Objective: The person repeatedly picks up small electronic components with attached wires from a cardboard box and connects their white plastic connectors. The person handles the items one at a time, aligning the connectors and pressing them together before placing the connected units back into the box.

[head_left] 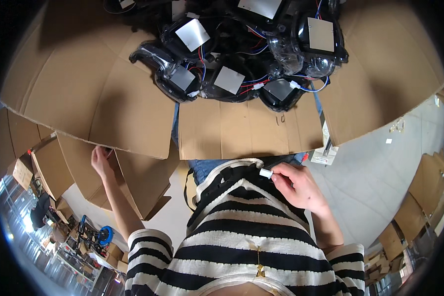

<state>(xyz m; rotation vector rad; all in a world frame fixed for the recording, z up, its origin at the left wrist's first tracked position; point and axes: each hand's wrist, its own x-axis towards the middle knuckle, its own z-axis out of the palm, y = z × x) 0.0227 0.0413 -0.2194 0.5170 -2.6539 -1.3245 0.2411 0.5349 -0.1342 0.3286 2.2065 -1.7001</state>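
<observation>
My right hand [297, 186] is in front of my striped top, thumb and fingers pinched on a small white block-shaped piece [266, 173]. Its exact kind is too small to tell. Off to the left, my left hand [101, 161] is at an open cardboard box [91, 180], just below the edge of a large flap. Its fingers look closed, and something thin and pale shows beside them, partly hidden. Ahead lies a pile of black housings [228, 80] with clear plastic parts, silver square plates, red and blue wires and white connectors [294, 85].
Wide cardboard flaps spread out at the left [79, 84], the front [251, 130] and the right [380, 74] of the pile. More cardboard boxes [419, 197] stand at the far right. A blue-rimmed wheel [105, 236] and shelving are at the lower left.
</observation>
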